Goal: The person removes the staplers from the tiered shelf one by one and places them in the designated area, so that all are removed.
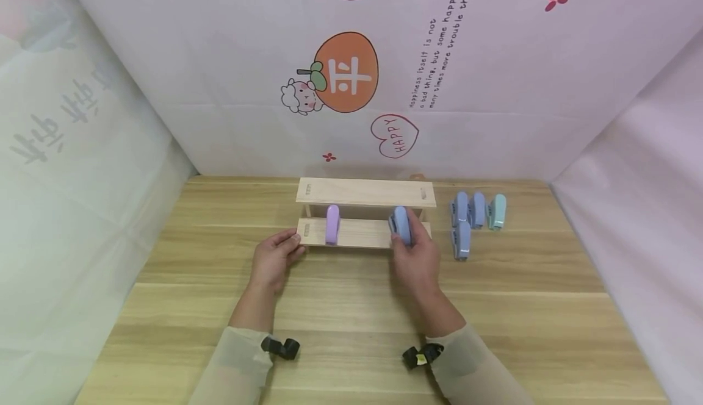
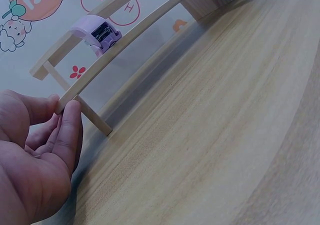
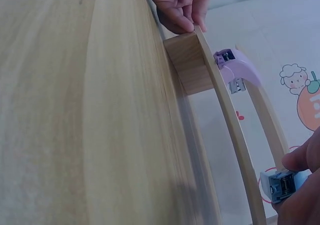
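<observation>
A two-tier wooden rack (image 1: pixel 365 191) stands at the back of the table. My left hand (image 1: pixel 273 257) pinches the left end of its lower board (image 1: pixel 359 233) between thumb and fingers, as the left wrist view shows too. On that board, toward the left, sits a purple stapler (image 1: pixel 332 225). My right hand (image 1: pixel 418 261) grips a blue stapler (image 1: pixel 401 225) by its sides at the right part of the same board. In the right wrist view, the front end of this blue stapler (image 3: pixel 280 185) shows close beside the board's edge.
To the right of the rack, three blue staplers, one of them in front (image 1: pixel 462 240), and a green stapler (image 1: pixel 497 212) stand grouped on the wood-grain table (image 1: pixel 340 319). A printed cloth (image 1: pixel 247 88) hangs right behind the rack, with more cloth at both sides.
</observation>
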A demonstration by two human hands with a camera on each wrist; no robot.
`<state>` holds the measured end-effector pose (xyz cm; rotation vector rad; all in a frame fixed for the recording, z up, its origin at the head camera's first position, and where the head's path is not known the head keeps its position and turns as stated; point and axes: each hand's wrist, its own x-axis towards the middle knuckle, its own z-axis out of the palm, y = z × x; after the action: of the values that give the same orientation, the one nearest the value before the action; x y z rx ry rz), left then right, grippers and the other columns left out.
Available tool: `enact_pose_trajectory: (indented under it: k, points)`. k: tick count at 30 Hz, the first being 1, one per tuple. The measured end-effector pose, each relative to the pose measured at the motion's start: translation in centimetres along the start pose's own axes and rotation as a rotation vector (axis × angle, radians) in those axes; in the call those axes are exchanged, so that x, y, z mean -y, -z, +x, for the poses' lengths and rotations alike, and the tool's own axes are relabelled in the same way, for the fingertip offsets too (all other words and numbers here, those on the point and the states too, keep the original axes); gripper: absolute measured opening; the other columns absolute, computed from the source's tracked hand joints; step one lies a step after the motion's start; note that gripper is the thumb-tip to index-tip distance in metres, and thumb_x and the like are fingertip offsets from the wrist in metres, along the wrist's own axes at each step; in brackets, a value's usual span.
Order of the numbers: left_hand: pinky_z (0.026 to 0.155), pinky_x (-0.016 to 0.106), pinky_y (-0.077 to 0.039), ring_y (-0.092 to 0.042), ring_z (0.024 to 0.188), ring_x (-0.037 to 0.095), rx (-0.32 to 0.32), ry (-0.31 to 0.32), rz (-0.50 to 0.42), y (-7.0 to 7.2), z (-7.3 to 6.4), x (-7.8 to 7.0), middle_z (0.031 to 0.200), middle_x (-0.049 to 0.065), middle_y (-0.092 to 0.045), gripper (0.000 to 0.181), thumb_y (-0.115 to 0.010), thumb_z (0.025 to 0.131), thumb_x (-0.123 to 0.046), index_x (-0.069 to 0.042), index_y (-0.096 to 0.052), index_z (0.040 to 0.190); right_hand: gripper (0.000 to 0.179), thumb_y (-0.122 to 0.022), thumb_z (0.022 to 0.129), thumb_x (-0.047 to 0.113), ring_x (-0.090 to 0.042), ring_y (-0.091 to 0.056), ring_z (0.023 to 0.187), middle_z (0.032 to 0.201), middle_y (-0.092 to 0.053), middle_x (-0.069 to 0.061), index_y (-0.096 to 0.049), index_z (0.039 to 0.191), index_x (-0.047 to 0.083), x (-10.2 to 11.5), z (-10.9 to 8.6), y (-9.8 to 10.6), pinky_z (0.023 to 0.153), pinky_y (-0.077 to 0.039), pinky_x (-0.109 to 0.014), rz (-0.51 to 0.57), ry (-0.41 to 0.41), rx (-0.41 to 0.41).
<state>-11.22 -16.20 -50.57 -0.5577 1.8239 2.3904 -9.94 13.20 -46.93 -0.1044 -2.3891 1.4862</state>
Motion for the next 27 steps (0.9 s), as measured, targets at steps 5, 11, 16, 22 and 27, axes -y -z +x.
enact_pose_trajectory:
  k: [5, 11, 16, 22, 27]
  points:
    - [0.097, 0.031, -0.062, -0.072, 0.099, 0.021, 0.005, -0.001, 0.008, 0.0, 0.1, 0.0, 0.132, 0.021, -0.062, 0.034, -0.067, 0.1, -0.003, 0.007, -0.063, 0.132, 0.061, -0.069, 0.096, 0.005, -0.031, -0.054, 0.136, 0.151, -0.056, -0.01, -0.051, 0.154, 0.016, -0.2, 0.0, 0.5, 0.117, -0.045, -0.051, -0.005, -0.018, 0.011]
    - [0.097, 0.03, -0.062, -0.073, 0.096, 0.02, 0.005, 0.002, -0.002, -0.1, 0.0, 0.0, 0.132, 0.022, -0.061, 0.035, -0.066, 0.1, -0.002, 0.008, -0.061, 0.134, 0.062, -0.068, 0.097, 0.005, -0.03, -0.048, 0.142, 0.156, -0.05, -0.01, -0.049, 0.155, 0.014, -0.4, 0.2, 1.2, 0.121, -0.041, -0.05, -0.003, -0.034, 0.004]
    - [0.097, 0.03, -0.062, -0.073, 0.096, 0.02, 0.001, -0.003, 0.0, -0.1, -0.1, -0.2, 0.131, 0.022, -0.061, 0.034, -0.066, 0.1, -0.003, 0.007, -0.062, 0.133, 0.062, -0.069, 0.096, 0.003, -0.027, -0.047, 0.143, 0.155, -0.05, -0.009, -0.05, 0.154, 0.011, -0.5, 0.2, 1.6, 0.122, -0.04, -0.047, 0.006, -0.033, -0.013]
    - [0.098, 0.031, -0.061, -0.072, 0.098, 0.02, 0.011, -0.011, 0.0, -0.1, -0.1, -0.1, 0.132, 0.021, -0.061, 0.034, -0.066, 0.1, -0.003, 0.008, -0.062, 0.132, 0.062, -0.069, 0.096, 0.004, -0.026, -0.046, 0.144, 0.155, -0.051, -0.006, -0.05, 0.154, 0.014, -0.8, 0.3, 2.1, 0.123, -0.039, -0.046, -0.007, -0.063, -0.009]
    - [0.097, 0.03, -0.061, -0.072, 0.098, 0.02, 0.011, -0.006, -0.002, 0.0, 0.0, 0.0, 0.132, 0.021, -0.061, 0.034, -0.066, 0.1, -0.003, 0.007, -0.062, 0.133, 0.06, -0.069, 0.097, 0.005, -0.027, -0.046, 0.144, 0.154, -0.052, -0.007, -0.051, 0.154, 0.016, -0.9, 0.3, 2.5, 0.122, -0.039, -0.046, -0.021, -0.082, -0.02]
